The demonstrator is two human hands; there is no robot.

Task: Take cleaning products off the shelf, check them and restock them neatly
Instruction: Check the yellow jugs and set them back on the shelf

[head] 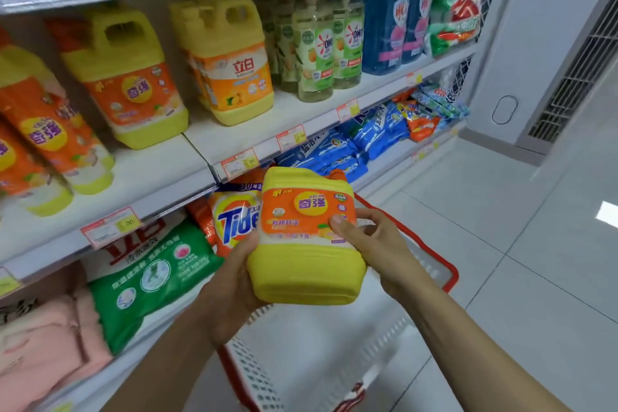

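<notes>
Yellow plastic detergent jug with orange label (306, 244), held above a white slotted basket with red rim (334, 354) at 6 o'clock. Left hand (230, 284) wraps its 9 o'clock side. Right hand (374, 244) grips at 3 o'clock, thumb on the label. White shelf (200, 140) at 10 o'clock.

Shelf (160, 170) front strip bare; narrow gap between left jug (127, 77) and right jug (230, 60). Basket (334, 344) open under held jug (306, 264); floor (501, 244) free right

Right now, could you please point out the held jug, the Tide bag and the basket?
held jug (306, 274): head view, on its yellow base.
Tide bag (235, 224): head view, on its blue logo.
basket (452, 269): head view, on its red rim.
</notes>
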